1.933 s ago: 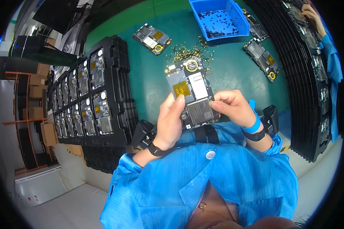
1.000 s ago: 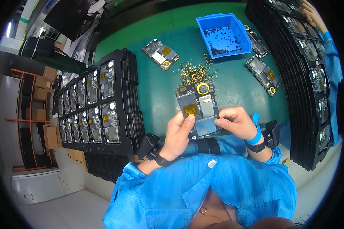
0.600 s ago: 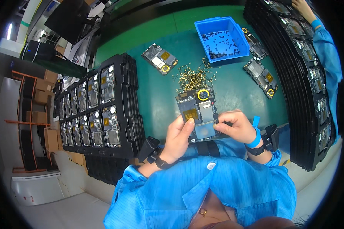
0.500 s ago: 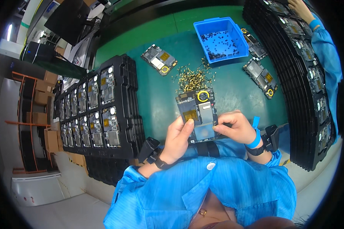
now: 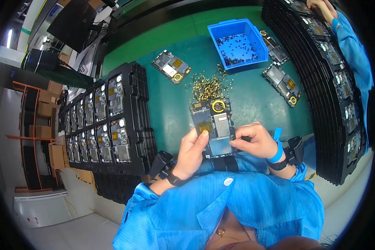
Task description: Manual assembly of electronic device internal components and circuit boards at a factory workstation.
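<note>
A dark circuit board [image 5: 213, 118] with gold tape, silver shields and a yellow-ringed round part is held tilted above the table's near edge. My left hand [image 5: 191, 152] grips its left side, thumb on top and the other fingers mostly hidden beneath. At the lower right edge of the board, my right hand [image 5: 256, 141] is closed in a pinch, with the thumb tip over the edge; any small part there is hidden. Just beyond the board lies a heap of small gold-tipped cables [image 5: 208, 86].
Stacked black trays of boards stand left [image 5: 139, 121] and right [image 5: 310, 98]. A blue bin [image 5: 237, 62] holds small black pieces. Loose boards lie at the left [image 5: 171, 66] and right [image 5: 281, 84], another [image 5: 274, 48] beside the bin. Another person's hand [image 5: 322, 8] reaches over the right trays.
The whole view has shifted slightly to the left. Both my hands stay on the board in nearly the same grip. The other person's hand has moved a little left over the trays.
</note>
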Demonstrator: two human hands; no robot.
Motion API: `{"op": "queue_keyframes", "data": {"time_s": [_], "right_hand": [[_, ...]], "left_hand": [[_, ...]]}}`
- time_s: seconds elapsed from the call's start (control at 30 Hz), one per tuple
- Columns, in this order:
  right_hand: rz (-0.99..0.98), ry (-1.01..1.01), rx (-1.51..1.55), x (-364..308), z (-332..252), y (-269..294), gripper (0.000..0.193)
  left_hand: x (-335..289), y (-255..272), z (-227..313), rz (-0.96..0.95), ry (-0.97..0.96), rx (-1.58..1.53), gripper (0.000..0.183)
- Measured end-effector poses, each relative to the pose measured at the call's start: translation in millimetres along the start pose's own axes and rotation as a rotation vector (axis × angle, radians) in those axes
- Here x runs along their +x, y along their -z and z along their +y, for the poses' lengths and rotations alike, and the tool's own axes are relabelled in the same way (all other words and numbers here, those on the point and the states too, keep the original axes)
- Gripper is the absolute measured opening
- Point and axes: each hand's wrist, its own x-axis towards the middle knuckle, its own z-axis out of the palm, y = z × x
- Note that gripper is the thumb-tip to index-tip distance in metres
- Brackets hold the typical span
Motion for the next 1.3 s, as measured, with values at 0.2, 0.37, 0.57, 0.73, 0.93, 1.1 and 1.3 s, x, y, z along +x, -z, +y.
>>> {"op": "queue_keyframes", "data": {"time_s": [0.2,0.37,0.57,0.73,0.93,1.1,1.3], "right_hand": [[-0.006,-0.002,0.019,-0.6,2.9,0.3,0.012],[-0.026,-0.050,0.140,-2.8,5.7,0.4,0.013],[-0.037,-0.108,0.180,-3.8,4.8,3.8,0.014],[-0.006,-0.189,0.260,-7.9,6.6,3.9,0.014],[0.010,-0.106,0.144,-5.2,2.6,2.5,0.015],[-0.025,-0.193,0.177,-4.4,-0.4,2.1,0.016],[-0.045,-0.175,0.217,-5.3,3.6,1.8,0.017]], "left_hand": [[-0.2,0.6,-0.6,-0.017,0.025,-0.024,0.032],[-1.8,1.4,-1.1,-0.036,0.072,-0.006,0.035],[-2.3,1.5,0.6,-0.043,0.066,0.076,0.036],[0.3,5.5,0.1,-0.073,0.054,0.080,0.035],[3.6,4.3,2.8,0.003,0.019,0.083,0.029],[3.4,5.2,1.8,0.028,0.034,0.074,0.029],[3.7,7.4,-0.6,0.013,0.060,-0.018,0.028]]}}
